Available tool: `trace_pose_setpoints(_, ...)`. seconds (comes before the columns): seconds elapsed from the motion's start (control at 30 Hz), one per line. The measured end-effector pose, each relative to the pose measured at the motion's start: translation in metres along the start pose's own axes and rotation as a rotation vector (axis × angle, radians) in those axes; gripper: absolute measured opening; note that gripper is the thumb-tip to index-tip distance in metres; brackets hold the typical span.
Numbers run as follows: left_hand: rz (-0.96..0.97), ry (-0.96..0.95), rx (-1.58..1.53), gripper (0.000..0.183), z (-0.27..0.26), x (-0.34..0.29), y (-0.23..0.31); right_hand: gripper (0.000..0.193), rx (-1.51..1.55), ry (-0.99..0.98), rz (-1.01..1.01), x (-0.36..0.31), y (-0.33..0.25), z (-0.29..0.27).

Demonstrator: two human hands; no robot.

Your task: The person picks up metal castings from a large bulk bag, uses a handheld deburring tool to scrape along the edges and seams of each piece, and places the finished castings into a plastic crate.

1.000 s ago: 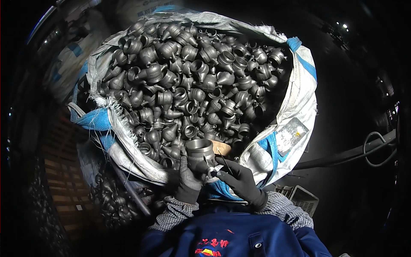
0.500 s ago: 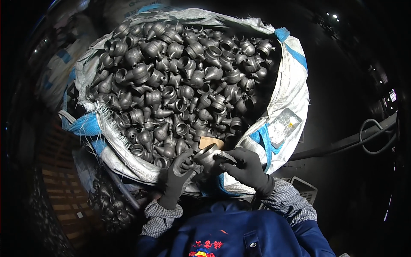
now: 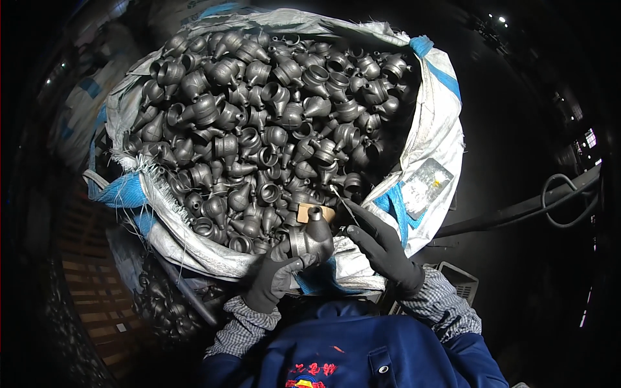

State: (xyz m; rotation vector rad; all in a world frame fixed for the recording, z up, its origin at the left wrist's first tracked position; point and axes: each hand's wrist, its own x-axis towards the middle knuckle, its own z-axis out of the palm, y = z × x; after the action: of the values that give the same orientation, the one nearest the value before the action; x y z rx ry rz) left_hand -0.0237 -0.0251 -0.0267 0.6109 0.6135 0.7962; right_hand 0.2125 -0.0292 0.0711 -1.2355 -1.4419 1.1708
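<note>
A dark metal casting (image 3: 313,244) is held just above the near edge of the sack (image 3: 441,139), its neck pointing up and its wide end turned left. The gloved left hand (image 3: 275,273) is clamped on it from the left and below, so its underside is covered. The gloved right hand (image 3: 380,251) is just beside it, thumb and forefinger apart at the tips, with a thin, light-tipped stick (image 3: 343,204) held slanting between them; exactly where they press on it is hard to make out. Behind the neck is a piece of tan cardboard (image 3: 311,213), partly hidden by the casting.

Similar castings fill the sack in a pile (image 3: 259,139), the lower ones buried and those at the right edge lost in shadow. On the sack's right side, a grey label (image 3: 427,187) bears a yellow mark; its print is too small to read. Red characters and a badge are stitched on the blue garment (image 3: 336,343), the badge cut off by the lower edge. The right sleeve (image 3: 440,307) hides part of a crate (image 3: 460,284). At lower left, a second heap (image 3: 168,310) lies in gloom.
</note>
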Motion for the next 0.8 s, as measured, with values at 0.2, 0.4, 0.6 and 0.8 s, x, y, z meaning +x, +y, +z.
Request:
trace_pose_setpoints(0.2,0.227,-0.062,-0.441,0.049,-0.003,-0.001,-0.013,0.040,-0.073,-0.218,0.232,-0.022,-0.024,0.001)
trace_pose_setpoints(0.4,0.407,-0.008,-0.330,0.037,0.010,-0.009,-0.018,0.043,-0.012,-0.199,0.114,-0.030,-0.009,0.013)
trace_pose_setpoints(0.6,0.495,-0.129,-0.186,0.044,-0.017,-0.002,-0.048,0.042,-0.047,-0.219,0.169,-0.032,-0.010,0.011)
trace_pose_setpoints(0.8,0.416,0.221,-0.013,0.020,0.037,-0.011,-0.009,0.039,-0.057,-0.221,0.128,-0.031,-0.004,0.011)
